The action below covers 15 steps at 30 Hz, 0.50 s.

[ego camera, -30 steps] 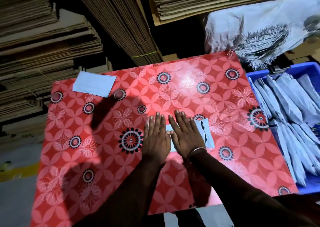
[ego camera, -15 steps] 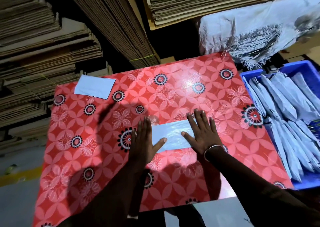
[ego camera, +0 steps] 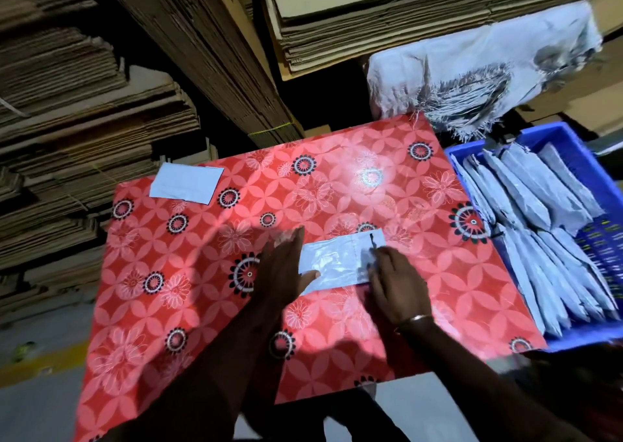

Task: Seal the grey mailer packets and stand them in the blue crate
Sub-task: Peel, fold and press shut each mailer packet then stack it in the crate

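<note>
A grey mailer packet (ego camera: pixel 337 261) lies flat near the middle of the red floral table (ego camera: pixel 188 273). My left hand (ego camera: pixel 281 266) lies at its left end with straight fingers, the thumb touching the packet. My right hand (ego camera: pixel 392 283) covers its right end, fingers curled down onto the edge by a dark mark. The blue crate (ego camera: pixel 472 153) stands off the table's right side, with several grey packets (ego camera: pixel 539 225) leaning in rows inside. Another pale packet (ego camera: pixel 186 183) lies at the table's far left corner.
Stacks of flattened cardboard (ego camera: pixel 84 131) rise behind and to the left of the table. A frayed white woven sack (ego camera: pixel 472 70) sits behind the crate. Grey floor (ego camera: pixel 33 408) shows at the lower left.
The hands have slid apart along the packet since a second ago. My right hand has gone from flat pressing to curled fingers at the packet's right end. My left hand stays flat at the left end.
</note>
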Each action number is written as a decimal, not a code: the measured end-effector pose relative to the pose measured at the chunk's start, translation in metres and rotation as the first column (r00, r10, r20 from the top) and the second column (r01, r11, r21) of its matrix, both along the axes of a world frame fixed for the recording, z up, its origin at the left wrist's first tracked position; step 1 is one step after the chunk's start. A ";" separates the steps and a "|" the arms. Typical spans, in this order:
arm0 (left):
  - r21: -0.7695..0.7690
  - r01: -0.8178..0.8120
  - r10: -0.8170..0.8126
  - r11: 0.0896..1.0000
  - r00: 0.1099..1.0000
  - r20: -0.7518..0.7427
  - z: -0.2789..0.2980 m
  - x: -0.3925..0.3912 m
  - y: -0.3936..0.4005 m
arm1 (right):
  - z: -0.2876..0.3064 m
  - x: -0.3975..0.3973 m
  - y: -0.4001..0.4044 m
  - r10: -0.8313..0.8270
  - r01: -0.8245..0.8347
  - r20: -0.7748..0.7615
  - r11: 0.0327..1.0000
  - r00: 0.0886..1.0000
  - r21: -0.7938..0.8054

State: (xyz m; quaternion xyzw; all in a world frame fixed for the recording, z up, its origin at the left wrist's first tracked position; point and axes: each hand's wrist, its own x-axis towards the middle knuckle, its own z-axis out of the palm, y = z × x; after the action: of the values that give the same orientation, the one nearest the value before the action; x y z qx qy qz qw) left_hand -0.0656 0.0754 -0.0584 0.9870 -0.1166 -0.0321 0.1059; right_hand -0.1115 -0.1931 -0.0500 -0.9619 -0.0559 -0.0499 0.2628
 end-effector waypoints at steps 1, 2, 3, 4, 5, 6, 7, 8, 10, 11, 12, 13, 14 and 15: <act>0.002 0.007 -0.007 1.000 1.000 -0.022 0.004 0.001 -0.006 | 0.003 -0.011 0.009 -0.001 0.003 -0.029 0.998 1.000 0.059; 0.009 0.008 -0.008 1.000 0.999 -0.039 0.008 0.000 -0.012 | 0.002 -0.020 0.018 0.013 -0.004 -0.078 0.994 0.997 0.107; 0.023 0.003 -0.002 1.000 0.999 -0.054 0.010 -0.002 -0.017 | 0.000 -0.027 0.025 0.023 -0.006 -0.132 0.992 0.991 0.127; 0.038 -0.005 0.008 0.999 0.997 -0.076 0.011 -0.007 -0.022 | -0.004 -0.031 0.031 0.028 -0.006 -0.167 0.991 0.986 0.133; 0.032 -0.022 0.026 0.999 0.994 -0.108 0.007 -0.013 -0.026 | -0.009 -0.035 0.035 0.026 0.001 -0.204 0.991 0.979 0.135; -0.002 -0.052 0.052 0.999 0.988 -0.142 0.005 -0.020 -0.029 | -0.015 -0.037 0.038 0.027 0.009 -0.240 0.989 0.970 0.146; -0.053 -0.109 0.097 0.993 0.975 -0.198 0.002 -0.027 -0.032 | -0.019 -0.038 0.041 0.029 0.017 -0.274 0.986 0.961 0.166; -0.093 -0.174 0.144 0.980 0.953 -0.265 0.001 -0.033 -0.035 | -0.022 -0.038 0.043 0.038 0.021 -0.300 0.982 0.953 0.188; -0.174 -0.278 0.197 0.945 0.905 -0.377 -0.003 -0.044 -0.039 | -0.013 -0.038 0.043 0.023 0.093 -0.364 0.950 0.931 0.297; -0.242 -0.299 0.184 0.923 0.896 -0.405 -0.005 -0.049 -0.040 | -0.004 -0.037 0.042 0.016 0.125 -0.377 0.930 0.926 0.345; -0.320 -0.303 0.153 0.898 0.895 -0.419 -0.005 -0.055 -0.043 | 0.007 -0.037 0.040 0.012 0.148 -0.382 0.911 0.924 0.386; -0.393 -0.306 0.122 0.867 0.896 -0.428 -0.004 -0.060 -0.045 | 0.018 -0.038 0.038 0.009 0.164 -0.389 0.898 0.921 0.408; -0.466 -0.303 0.083 0.832 0.896 -0.436 0.001 -0.064 -0.050 | 0.026 -0.038 0.037 -0.003 0.184 -0.399 0.890 0.917 0.417; -0.513 -0.318 0.064 0.798 0.890 -0.451 0.004 -0.068 -0.055 | 0.031 -0.039 0.035 -0.027 0.211 -0.405 0.884 0.914 0.418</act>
State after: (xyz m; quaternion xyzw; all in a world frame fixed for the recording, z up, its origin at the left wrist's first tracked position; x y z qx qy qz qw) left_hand -0.1331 0.0208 -0.0547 0.8858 0.0068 -0.1912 0.4228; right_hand -0.1506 -0.1580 -0.0191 -0.8662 0.0709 0.1133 0.4816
